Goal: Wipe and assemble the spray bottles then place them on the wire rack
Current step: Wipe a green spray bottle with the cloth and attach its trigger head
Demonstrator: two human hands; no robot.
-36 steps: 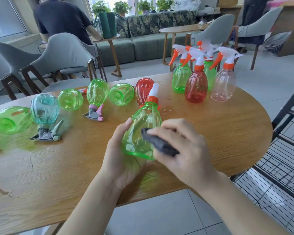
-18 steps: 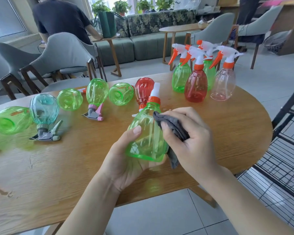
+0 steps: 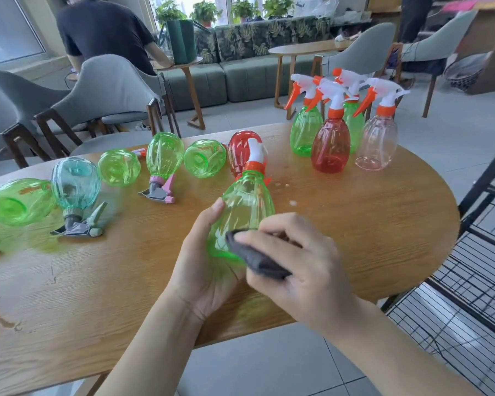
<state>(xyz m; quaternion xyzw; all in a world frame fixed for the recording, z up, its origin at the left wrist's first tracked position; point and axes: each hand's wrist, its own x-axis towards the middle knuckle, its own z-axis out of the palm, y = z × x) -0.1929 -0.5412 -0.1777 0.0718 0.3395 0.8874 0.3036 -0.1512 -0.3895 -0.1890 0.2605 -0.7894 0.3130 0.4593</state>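
Observation:
My left hand [image 3: 203,270] grips a green spray bottle [image 3: 245,207] with an orange-and-white sprayer, tilted away from me over the wooden table [image 3: 369,224]. My right hand [image 3: 300,267] presses a dark grey cloth [image 3: 255,257] against the bottle's lower side. Several assembled bottles stand upright at the far right: a green one [image 3: 305,130], a red one [image 3: 330,144], a clear one [image 3: 379,141]. More bottles lie or lean in a row at the left, among them a teal bottle [image 3: 75,184] and a green bottle with a pink sprayer [image 3: 164,155]. The black wire rack [image 3: 483,252] stands right of the table.
A red bottle [image 3: 240,150] lies behind the held one. Water drops [image 3: 286,192] spot the tabletop. Grey chairs [image 3: 106,90] stand behind the table, and a person in a dark shirt [image 3: 103,30] sits at the back left.
My right hand slid the cloth from the bottle's upper right side down to its lower part. The bottle stayed in my left hand, tilting slightly.

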